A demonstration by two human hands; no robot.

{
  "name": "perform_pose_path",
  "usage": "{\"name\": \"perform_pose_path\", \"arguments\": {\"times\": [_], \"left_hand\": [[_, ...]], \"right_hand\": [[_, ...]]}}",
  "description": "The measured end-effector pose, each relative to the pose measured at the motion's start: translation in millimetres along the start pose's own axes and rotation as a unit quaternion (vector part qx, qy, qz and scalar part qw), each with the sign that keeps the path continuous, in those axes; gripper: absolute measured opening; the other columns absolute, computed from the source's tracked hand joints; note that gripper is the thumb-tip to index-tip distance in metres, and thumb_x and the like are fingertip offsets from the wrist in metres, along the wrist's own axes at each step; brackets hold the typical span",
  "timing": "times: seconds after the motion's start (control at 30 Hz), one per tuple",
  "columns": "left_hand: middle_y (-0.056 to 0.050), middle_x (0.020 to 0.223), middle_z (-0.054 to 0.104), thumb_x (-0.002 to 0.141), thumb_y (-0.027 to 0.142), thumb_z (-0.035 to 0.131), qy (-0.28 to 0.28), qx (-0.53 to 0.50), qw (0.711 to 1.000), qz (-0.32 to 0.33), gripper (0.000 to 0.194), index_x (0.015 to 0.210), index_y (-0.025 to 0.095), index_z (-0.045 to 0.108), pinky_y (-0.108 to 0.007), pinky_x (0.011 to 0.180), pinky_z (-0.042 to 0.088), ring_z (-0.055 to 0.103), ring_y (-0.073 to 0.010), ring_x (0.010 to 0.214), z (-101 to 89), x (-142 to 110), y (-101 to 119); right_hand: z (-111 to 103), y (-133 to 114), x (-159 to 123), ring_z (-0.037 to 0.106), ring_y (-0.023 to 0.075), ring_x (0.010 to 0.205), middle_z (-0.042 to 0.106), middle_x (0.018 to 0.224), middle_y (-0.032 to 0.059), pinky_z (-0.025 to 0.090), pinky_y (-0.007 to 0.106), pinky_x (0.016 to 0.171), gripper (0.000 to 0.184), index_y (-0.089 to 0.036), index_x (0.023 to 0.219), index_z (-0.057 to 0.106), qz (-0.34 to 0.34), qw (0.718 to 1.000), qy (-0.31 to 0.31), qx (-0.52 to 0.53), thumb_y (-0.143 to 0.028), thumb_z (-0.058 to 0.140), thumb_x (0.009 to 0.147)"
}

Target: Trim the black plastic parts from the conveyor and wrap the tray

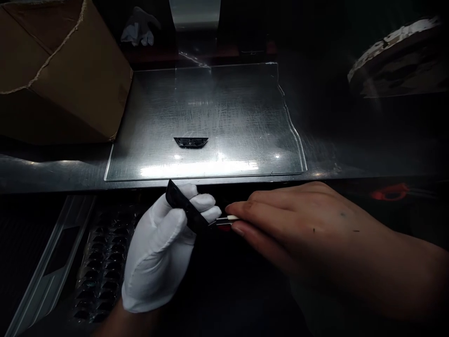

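My left hand, in a white glove, grips a dark, narrow plastic part between thumb and fingers, tilted down to the right. Bare and closed, my right hand pinches a small craft knife with a metal front end. Its tip meets the lower right end of the held part; whether it cuts in, I cannot tell. Most of the knife's handle is hidden in my fingers. A similar black plastic part lies on the clear sheet beyond my hands.
An open cardboard box stands at the left. Below it, a tray holds several dark parts in rows. White gloves lie at the back. Red-orange handles rest at the right, below a roundish pale-rimmed object.
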State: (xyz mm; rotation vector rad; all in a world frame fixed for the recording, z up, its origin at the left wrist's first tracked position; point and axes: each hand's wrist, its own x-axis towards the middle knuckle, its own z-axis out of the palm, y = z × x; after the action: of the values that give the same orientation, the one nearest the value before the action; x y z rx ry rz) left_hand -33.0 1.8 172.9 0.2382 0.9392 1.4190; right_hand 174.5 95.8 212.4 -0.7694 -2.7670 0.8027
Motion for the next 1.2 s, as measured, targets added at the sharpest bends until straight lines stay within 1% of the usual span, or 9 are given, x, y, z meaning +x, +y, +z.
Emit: {"name": "perform_pose_path", "arguments": {"times": [0.17,0.33,0.5,0.7,0.83,0.93,1.07,1.13,1.2], "left_hand": [[-0.005,0.103,0.083,0.094,0.024,0.073,0.012,0.013,1.0,-0.004,0.018,0.112,0.022,0.077,-0.029,0.09,0.066,0.08,-0.0198,0.093,1.4,-1.5,1.8],[-0.004,0.103,0.084,0.09,0.026,0.079,0.022,0.029,0.999,-0.022,0.02,0.11,0.024,0.078,-0.029,0.091,0.065,0.081,-0.0215,0.095,0.1,-2.4,3.4],[-0.004,0.111,0.082,0.09,0.031,0.08,0.014,0.052,0.998,-0.019,0.025,0.114,0.027,0.077,-0.036,0.098,0.063,0.08,-0.0239,0.101,-5.2,-2.8,0.5],[-0.01,0.117,0.081,0.092,0.033,0.076,0.03,0.078,0.996,-0.043,0.026,0.117,0.024,0.076,-0.047,0.106,0.059,0.079,-0.0289,0.106,-2.9,-2.2,2.7],[-0.008,0.113,0.082,0.086,0.035,0.083,0.039,0.084,0.995,-0.038,0.028,0.112,0.025,0.078,-0.046,0.101,0.062,0.079,-0.0295,0.102,2.1,-2.5,5.1],[-0.008,0.107,0.083,0.083,0.03,0.086,0.056,0.093,0.994,-0.017,0.027,0.109,0.024,0.079,-0.041,0.094,0.066,0.08,-0.028,0.097,7.2,-4.8,5.3],[-0.006,0.098,0.085,0.075,0.027,0.092,0.099,0.165,0.98,0.042,0.03,0.103,0.024,0.082,-0.033,0.085,0.068,0.081,-0.0265,0.092,15.1,-10.8,3.3],[-0.005,0.097,0.085,0.073,0.028,0.094,0.122,0.207,0.969,0.058,0.029,0.099,0.023,0.082,-0.032,0.084,0.068,0.081,-0.027,0.093,18.1,-12.7,2.0],[-0.005,0.096,0.085,0.073,0.027,0.094,0.133,0.21,0.967,0.056,0.028,0.097,0.023,0.082,-0.031,0.083,0.068,0.081,-0.0269,0.094,19.3,-12.6,1.0]], "right_hand": [[0.6,-0.5,1.6,0.056,0.012,0.059,0.068,0.078,-0.0032,0.037,0.03,0.054,0.027,-0.025,0.099,0.071,-0.007,1.0,0.011,-0.024,-0.036,0.049,0.11],[0.1,-0.6,1.7,0.05,0.0105,0.055,0.063,0.072,-0.0029,0.034,0.03,0.051,0.029,-0.022,0.086,0.066,-0.01,1.0,0.01,-0.014,-0.033,0.052,0.109],[-1.0,1.7,-0.5,0.051,0.0091,0.057,0.064,0.075,-0.0035,0.031,0.029,0.052,0.027,-0.022,0.092,0.066,-0.01,1.0,-0.02,-0.02,-0.035,0.05,0.11],[0.3,2.3,-2.2,0.056,0.0109,0.058,0.068,0.078,-0.0009,0.032,0.029,0.052,0.027,-0.023,0.101,0.071,-0.019,0.999,-0.012,-0.032,-0.035,0.049,0.11],[-0.5,2.4,-2.8,0.053,0.0101,0.056,0.067,0.076,-0.0022,0.031,0.029,0.051,0.026,-0.023,0.1,0.071,-0.018,0.999,-0.013,-0.032,-0.034,0.05,0.11],[-0.9,2.8,-4.0,0.053,0.0098,0.055,0.066,0.075,-0.0031,0.032,0.029,0.05,0.024,-0.023,0.1,0.071,-0.008,1.0,-0.014,-0.02,-0.034,0.051,0.109],[-1.5,-1.2,-5.8,0.058,0.0102,0.058,0.069,0.079,-0.0029,0.041,0.028,0.054,0.024,-0.024,0.095,0.071,0.036,0.996,-0.05,0.062,-0.034,0.053,0.108],[-2.7,-4.5,-6.9,0.065,0.0113,0.067,0.073,0.088,-0.003,0.047,0.026,0.058,0.022,-0.027,0.101,0.072,0.067,0.988,-0.077,0.112,-0.035,0.053,0.108],[-4.8,-5.9,-8.2,0.07,0.0128,0.077,0.076,0.097,-0.0031,0.051,0.024,0.062,0.019,-0.029,0.109,0.072,0.083,0.983,-0.078,0.142,-0.035,0.054,0.107]]}}
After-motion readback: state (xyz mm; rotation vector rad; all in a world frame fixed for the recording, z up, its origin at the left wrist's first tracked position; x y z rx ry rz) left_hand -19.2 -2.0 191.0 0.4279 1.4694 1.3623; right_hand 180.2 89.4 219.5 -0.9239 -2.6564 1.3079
